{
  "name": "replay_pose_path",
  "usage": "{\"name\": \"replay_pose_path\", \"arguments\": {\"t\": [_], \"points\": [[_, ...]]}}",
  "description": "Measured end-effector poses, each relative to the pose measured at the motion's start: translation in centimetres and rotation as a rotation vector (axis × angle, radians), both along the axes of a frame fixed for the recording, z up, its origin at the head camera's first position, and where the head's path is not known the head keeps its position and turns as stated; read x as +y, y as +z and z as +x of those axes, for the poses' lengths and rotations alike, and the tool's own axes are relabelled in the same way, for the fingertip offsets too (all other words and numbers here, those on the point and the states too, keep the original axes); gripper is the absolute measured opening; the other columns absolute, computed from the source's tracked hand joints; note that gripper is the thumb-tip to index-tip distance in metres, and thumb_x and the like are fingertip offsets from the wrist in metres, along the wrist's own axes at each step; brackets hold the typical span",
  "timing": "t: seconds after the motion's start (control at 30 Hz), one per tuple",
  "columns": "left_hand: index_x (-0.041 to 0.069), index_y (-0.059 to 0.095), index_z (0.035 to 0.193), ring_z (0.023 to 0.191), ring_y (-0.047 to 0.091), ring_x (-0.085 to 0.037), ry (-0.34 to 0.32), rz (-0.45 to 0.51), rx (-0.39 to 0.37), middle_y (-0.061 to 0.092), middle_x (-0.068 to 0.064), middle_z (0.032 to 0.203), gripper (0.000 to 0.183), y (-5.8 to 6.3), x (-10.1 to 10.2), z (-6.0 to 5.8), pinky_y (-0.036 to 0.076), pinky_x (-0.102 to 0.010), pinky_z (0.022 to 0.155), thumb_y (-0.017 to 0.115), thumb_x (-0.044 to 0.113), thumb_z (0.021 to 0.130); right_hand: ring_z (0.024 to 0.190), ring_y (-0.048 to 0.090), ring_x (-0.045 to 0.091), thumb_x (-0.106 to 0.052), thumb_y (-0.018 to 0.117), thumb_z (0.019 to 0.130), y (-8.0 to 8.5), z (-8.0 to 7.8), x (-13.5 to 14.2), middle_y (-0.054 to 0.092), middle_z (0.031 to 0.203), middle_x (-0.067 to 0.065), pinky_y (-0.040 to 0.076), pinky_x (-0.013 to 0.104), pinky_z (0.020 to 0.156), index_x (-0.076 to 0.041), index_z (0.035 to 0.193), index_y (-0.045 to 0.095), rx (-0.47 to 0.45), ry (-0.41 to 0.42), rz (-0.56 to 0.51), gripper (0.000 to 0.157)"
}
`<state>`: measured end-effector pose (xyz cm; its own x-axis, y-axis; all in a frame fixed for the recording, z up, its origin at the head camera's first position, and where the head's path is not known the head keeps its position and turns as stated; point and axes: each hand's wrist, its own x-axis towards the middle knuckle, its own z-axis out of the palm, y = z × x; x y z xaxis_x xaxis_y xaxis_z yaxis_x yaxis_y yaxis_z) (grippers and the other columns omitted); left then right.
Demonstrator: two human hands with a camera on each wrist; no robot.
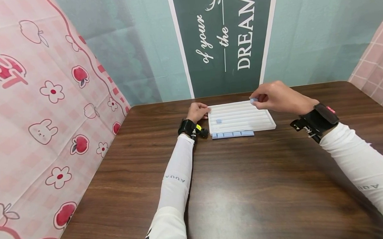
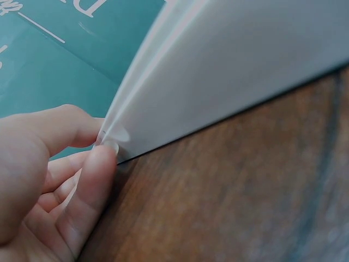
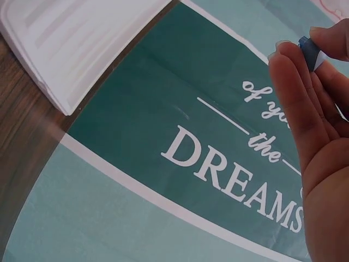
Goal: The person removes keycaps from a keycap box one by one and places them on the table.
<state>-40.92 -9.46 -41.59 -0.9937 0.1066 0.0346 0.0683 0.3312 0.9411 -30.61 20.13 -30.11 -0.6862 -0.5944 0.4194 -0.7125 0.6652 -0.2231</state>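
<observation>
A white ridged tray [image 1: 245,118] lies near the far edge of the table. My left hand [image 1: 197,112] pinches its left end between thumb and fingers; the left wrist view shows the tray's side wall [image 2: 218,82] up close. Above the tray's far right part, my right hand [image 1: 279,97] holds a small light-blue keycap [image 1: 253,100] between thumb and fingertips. In the right wrist view this keycap [image 3: 310,53] is partly covered by the fingers. Another blue keycap [image 1: 219,121] sits in a left-hand row of the tray. Several more keycaps [image 1: 233,134] form a line along its near side.
The brown wooden table [image 1: 244,188] extends toward me and to both sides. Behind it hangs a green cloth [image 1: 221,79] with white lettering. A pink patterned curtain [image 1: 52,138] borders the left side.
</observation>
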Motion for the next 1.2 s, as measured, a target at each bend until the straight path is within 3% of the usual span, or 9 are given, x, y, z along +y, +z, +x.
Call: {"name": "replay_pose_path", "arguments": {"t": [0.3, 0.9, 1.2], "points": [[-0.007, 0.069, 0.11, 0.064, 0.059, -0.01, 0.005, -0.011, 0.01, 0.065, -0.009, 0.084, 0.025, 0.0, 0.1, 0.0, 0.055, -0.017, 0.055, 0.069, 0.009, 0.091, 0.07, 0.057, 0.005, -0.007, 0.073, 0.085, 0.1, 1.0, 0.6, 0.062, 0.081, -0.008, 0.052, 0.021, 0.061, -0.007, 0.095, 0.076, 0.043, 0.035, 0.023, 0.011], [-0.007, 0.068, 0.11, 0.063, 0.059, -0.009, 0.017, 0.004, -0.011, 0.064, -0.006, 0.08, 0.026, -0.2, 0.0, -0.3, 0.056, -0.018, 0.056, 0.07, 0.009, 0.09, 0.072, 0.059, 0.006, -0.008, 0.073, 0.087, -2.6, 2.4, 1.8, 0.065, 0.083, -0.007, 0.054, 0.022, 0.062, -0.008, 0.096, 0.075, -0.131, 0.016, 0.061, 0.01], [-0.006, 0.069, 0.109, 0.063, 0.059, -0.01, 0.023, 0.002, -0.015, 0.064, -0.007, 0.081, 0.025, -0.2, 0.2, -0.3, 0.056, -0.018, 0.056, 0.07, 0.009, 0.09, 0.07, 0.058, 0.006, -0.004, 0.076, 0.082, -3.8, 2.5, 2.1, 0.068, 0.083, -0.002, 0.055, 0.023, 0.061, -0.004, 0.094, 0.075, -0.116, 0.037, 0.075, 0.012]]}}
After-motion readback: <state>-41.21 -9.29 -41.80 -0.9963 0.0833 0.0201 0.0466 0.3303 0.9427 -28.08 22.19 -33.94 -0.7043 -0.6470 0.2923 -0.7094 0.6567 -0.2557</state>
